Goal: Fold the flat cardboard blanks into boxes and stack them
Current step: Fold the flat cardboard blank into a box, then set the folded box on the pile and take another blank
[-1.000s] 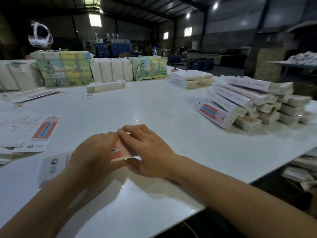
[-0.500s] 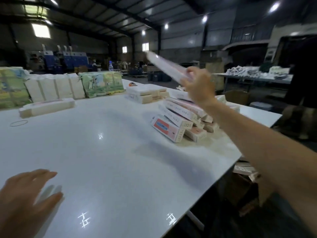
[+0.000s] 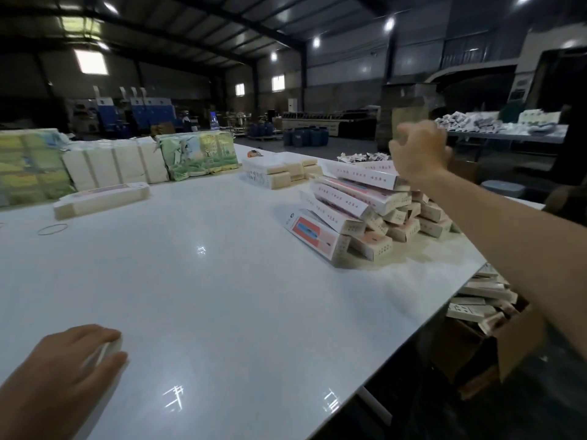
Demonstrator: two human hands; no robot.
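Note:
A pile of folded boxes (image 3: 359,204), white with pink and red print, lies at the right side of the white table (image 3: 206,281). The topmost box (image 3: 362,173) rests on the pile just left of my right hand (image 3: 416,152). That hand hovers above the pile's far end with loosely curled fingers and holds nothing. My left hand (image 3: 60,363) lies at the near left of the table, its fingers and thumb around the end of a flat white blank (image 3: 106,350), mostly hidden under the hand.
One long box (image 3: 101,200) and a rubber band (image 3: 52,229) lie at the far left. Wrapped bundles (image 3: 127,163) line the back edge, with a small box stack (image 3: 279,169) beside them. A carton of blanks (image 3: 479,306) sits below the table's right edge.
My right hand carried a folded box up to the pile and let it go on top; the hand is now empty. My left hand has stayed low at the near left on the blank.

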